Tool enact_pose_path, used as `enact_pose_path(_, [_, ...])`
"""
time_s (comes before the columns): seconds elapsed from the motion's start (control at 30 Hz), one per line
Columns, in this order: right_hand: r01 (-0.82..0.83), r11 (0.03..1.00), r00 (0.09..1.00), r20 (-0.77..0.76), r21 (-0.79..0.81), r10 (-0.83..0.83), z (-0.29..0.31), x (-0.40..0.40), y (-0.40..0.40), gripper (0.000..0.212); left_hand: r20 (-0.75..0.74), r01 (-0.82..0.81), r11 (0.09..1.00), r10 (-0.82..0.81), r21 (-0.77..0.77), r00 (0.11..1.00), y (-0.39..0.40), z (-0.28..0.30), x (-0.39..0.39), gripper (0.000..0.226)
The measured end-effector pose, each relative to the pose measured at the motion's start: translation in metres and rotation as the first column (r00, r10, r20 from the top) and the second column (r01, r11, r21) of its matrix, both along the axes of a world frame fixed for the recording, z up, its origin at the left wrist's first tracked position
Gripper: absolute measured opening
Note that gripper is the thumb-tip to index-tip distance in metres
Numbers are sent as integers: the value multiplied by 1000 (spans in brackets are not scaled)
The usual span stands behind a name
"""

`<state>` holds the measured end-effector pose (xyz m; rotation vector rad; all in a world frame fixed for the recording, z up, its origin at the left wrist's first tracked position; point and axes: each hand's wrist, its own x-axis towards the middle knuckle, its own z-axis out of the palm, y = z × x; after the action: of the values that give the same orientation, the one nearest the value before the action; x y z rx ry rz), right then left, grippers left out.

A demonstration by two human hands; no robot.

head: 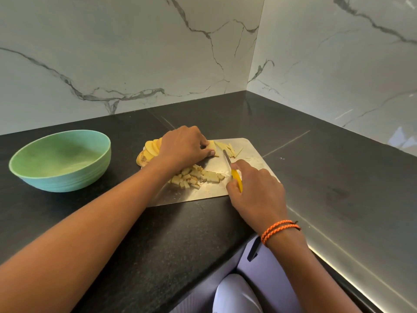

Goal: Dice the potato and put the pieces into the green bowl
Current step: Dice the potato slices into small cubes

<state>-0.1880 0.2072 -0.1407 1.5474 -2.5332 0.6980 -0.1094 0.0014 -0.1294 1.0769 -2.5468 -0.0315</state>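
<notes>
We're in a home kitchen. We see a dark speckled stone counter (140, 233) running into a corner, with white marble-look wall panels (126, 53) with grey veins rising behind it on both sides. A metal cutting board (203, 195) sits near the counter's front edge with sliced and diced potato (198, 176) on it, a yellow-handled knife (232, 170) over it, and a green bowl (61, 160) toward the left edge.

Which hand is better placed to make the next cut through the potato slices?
Right. The right hand grips the knife, its blade beside the slices that the left hand pins to the cutting board.
</notes>
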Motion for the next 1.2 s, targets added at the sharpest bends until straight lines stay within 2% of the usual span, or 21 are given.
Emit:
enact_pose_path(0.13, [-1,1000,1000,31,-14,1,2,0,-3,42,-10,-3,1000,3,0,1000,0,-1,1,48])
enact_pose_path(0.33, [-4,992,998,65,-128,12,5,-2,-34,43,-14,10,1000,-9,12,1000,-3,-1,1,45])
enact_pose_path(0.5, [-6,996,999,49,-84,10,5,-7,-63,41,4,1,1000,-1,1,1000,-7,-1,2,40])
enact_pose_path(0.83, [-12,999,1000,27,-47,13,3,-8,-67,38,15,-11,1000,11,-2,1000,-7,-2,0,42])
enact_pose_path(1.2, [-33,999,999,17,-6,33,3,3,-18,39,22,-13,1000,13,2,1000,-3,1,0,41])
